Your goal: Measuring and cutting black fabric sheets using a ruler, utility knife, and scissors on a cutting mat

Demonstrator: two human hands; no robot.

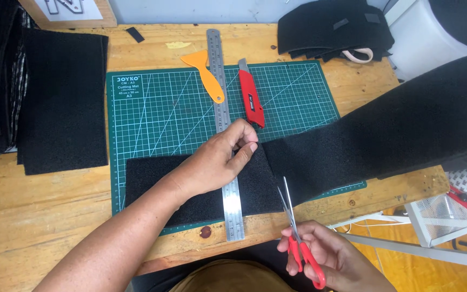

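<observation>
Wooden planks make up the workbench (pixel 44 216), and a green cutting mat (pixel 152 108) lies across its middle. Over the mat's near half stretches a long strip of black foam (pixel 385 130), running from the mat's left part off past the bench's right edge. A stack of black foam sheets (pixel 63 100) sits at the left, and more black pieces (pixel 331 27) are piled at the far right. A steel ruler (pixel 224 108) lies across the mat and over the strip. The left hand (pixel 217 162) presses flat on ruler and foam, fingers curled at the strip's far edge. The right hand (pixel 331 257) grips red-handled scissors (pixel 298 238), blades parted at the strip's near edge. Beside the ruler lie a red utility knife (pixel 251 94) and an orange scraper (pixel 207 73).
</observation>
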